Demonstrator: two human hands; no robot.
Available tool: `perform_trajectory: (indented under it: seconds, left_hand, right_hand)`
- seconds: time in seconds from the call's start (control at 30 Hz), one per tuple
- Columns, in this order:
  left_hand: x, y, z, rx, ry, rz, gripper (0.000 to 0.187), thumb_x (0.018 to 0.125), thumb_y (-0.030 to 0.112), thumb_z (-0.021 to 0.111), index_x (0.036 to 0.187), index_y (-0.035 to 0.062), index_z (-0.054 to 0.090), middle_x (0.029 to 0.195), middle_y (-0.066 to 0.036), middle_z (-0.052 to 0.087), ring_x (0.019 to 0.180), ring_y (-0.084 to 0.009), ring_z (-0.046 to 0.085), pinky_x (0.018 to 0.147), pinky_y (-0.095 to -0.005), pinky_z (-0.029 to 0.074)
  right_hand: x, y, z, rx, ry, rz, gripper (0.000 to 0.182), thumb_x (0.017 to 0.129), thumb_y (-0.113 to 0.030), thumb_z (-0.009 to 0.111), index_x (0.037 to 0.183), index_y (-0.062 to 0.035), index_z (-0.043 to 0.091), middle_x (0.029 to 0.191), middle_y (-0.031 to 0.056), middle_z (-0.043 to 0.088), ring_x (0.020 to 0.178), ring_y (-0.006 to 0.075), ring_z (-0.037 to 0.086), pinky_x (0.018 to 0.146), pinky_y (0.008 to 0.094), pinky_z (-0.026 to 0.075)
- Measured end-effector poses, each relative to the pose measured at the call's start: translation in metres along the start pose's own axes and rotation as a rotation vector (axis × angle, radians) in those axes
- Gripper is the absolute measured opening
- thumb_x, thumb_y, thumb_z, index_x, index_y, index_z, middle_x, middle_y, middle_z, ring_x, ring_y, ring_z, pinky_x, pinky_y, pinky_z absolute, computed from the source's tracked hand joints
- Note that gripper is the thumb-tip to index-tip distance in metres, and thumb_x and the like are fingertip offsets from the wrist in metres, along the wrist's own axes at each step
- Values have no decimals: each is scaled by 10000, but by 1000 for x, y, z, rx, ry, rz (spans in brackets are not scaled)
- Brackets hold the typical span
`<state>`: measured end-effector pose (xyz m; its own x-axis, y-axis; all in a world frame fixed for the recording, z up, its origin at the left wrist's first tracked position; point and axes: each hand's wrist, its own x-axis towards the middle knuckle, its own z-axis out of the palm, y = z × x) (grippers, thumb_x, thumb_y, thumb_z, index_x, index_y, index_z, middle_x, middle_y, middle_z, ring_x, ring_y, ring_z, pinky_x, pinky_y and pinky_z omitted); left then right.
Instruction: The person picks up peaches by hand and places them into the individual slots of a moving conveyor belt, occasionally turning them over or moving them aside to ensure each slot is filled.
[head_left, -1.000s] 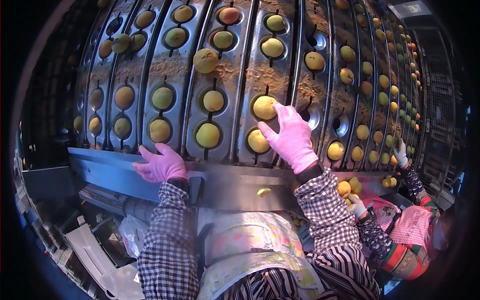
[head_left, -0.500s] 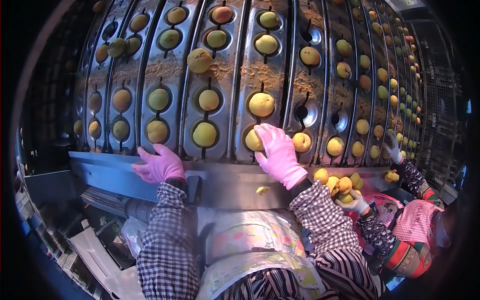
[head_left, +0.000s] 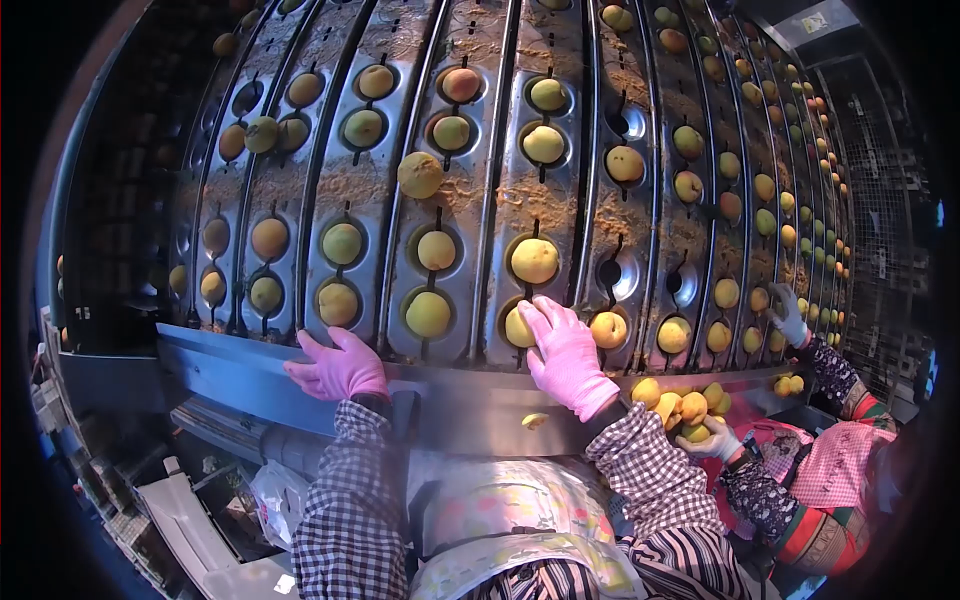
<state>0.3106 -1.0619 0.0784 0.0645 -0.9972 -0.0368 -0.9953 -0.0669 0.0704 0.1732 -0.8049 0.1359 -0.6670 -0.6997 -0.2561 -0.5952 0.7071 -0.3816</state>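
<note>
My right hand (head_left: 568, 362), in a pink glove, has its fingers and thumb around the right side of a yellow peach (head_left: 519, 326). That peach sits in the lower cup of a metal tray (head_left: 492, 346), below a larger yellow peach (head_left: 534, 260). My left hand (head_left: 340, 368), also pink-gloved, hovers or rests at the metal ledge (head_left: 455, 385) with its fingers spread and nothing in them. Just above it a greenish-yellow peach (head_left: 338, 303) lies in its cup. To the right of my right hand's fingers is another peach (head_left: 608, 330).
Rows of metal trays with peaches stretch away; some cups (head_left: 616, 275) hold none. One peach (head_left: 420, 175) lies between cups on pulp-smeared metal. At right a co-worker's gloved hand (head_left: 712, 438) is by piled peaches (head_left: 692, 406); the other hand (head_left: 790, 318) reaches the trays. A fruit piece (head_left: 535, 421) lies on the ledge.
The whole scene has shifted down and slightly right in the view. Both my hands keep about the same places relative to the trays and peaches.
</note>
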Motion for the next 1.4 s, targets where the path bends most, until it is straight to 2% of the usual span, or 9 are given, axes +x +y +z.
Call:
perform_trajectory:
  seconds: [0.2,0.5,0.6,0.73,0.87,1.03,1.17,1.2,1.4]
  left_hand:
    - [20,-8,3,-9,4,-2,611,976,472,518,1503,174,439,1561,-343,229,1464,-452,243,1182,-527,216]
    - [71,-25,10,25,39,3,596,973,444,531,1496,170,451,1546,-344,260,1437,-465,291,1167,-536,262]
    - [88,-30,11,21,49,-1,598,971,439,539,1498,173,449,1544,-346,262,1435,-465,295,1172,-535,256]
    - [107,-38,15,41,69,-4,594,967,440,544,1492,175,462,1545,-346,262,1432,-466,302,1168,-535,268]
    - [124,-42,11,70,35,0,598,978,468,524,1502,191,444,1545,-347,265,1431,-464,310,1161,-534,286]
    - [127,-41,5,90,9,4,594,999,492,489,1513,202,420,1543,-364,257,1435,-466,313,1164,-523,292]
    - [132,-43,6,103,23,28,590,999,495,488,1499,186,445,1526,-376,281,1417,-475,342,1155,-525,311]
    - [133,-44,6,108,32,37,588,999,495,488,1496,183,451,1523,-378,286,1413,-476,348,1153,-523,316]
    - [130,-39,-3,84,-2,6,587,1004,491,481,1501,182,446,1531,-375,276,1411,-478,350,1158,-512,313]
  right_hand:
    - [29,-29,-20,41,104,18,695,805,-337,744,1409,-102,492,1383,138,553,1245,318,523,1023,481,433]
    - [206,-88,-15,-66,382,68,829,743,-385,809,1431,-82,459,1334,137,561,1223,318,532,1028,477,409]
    - [236,-87,-11,16,232,137,752,740,-360,810,1382,-110,508,1218,124,591,1191,313,541,1026,480,406]
    - [214,-59,-23,1008,190,171,718,817,-227,796,1415,-16,459,1325,151,588,1196,272,610,1027,357,484]
    - [159,-40,-52,1654,30,191,743,856,-341,737,1447,-36,404,1311,93,567,1153,199,589,956,364,480]
    - [89,20,-60,1518,283,379,728,862,-253,732,1466,-49,380,1329,102,558,1183,216,593,971,350,503]
    - [34,89,-45,1045,502,499,715,847,-88,730,1464,-18,374,1337,130,555,1204,247,587,1034,355,489]
    - [30,91,-47,792,507,588,660,786,-1,722,1397,2,473,1313,143,569,1231,243,564,1059,345,458]
    - [31,93,-37,148,292,522,717,718,21,696,1395,-92,490,1368,169,536,1299,364,500,1114,392,409]
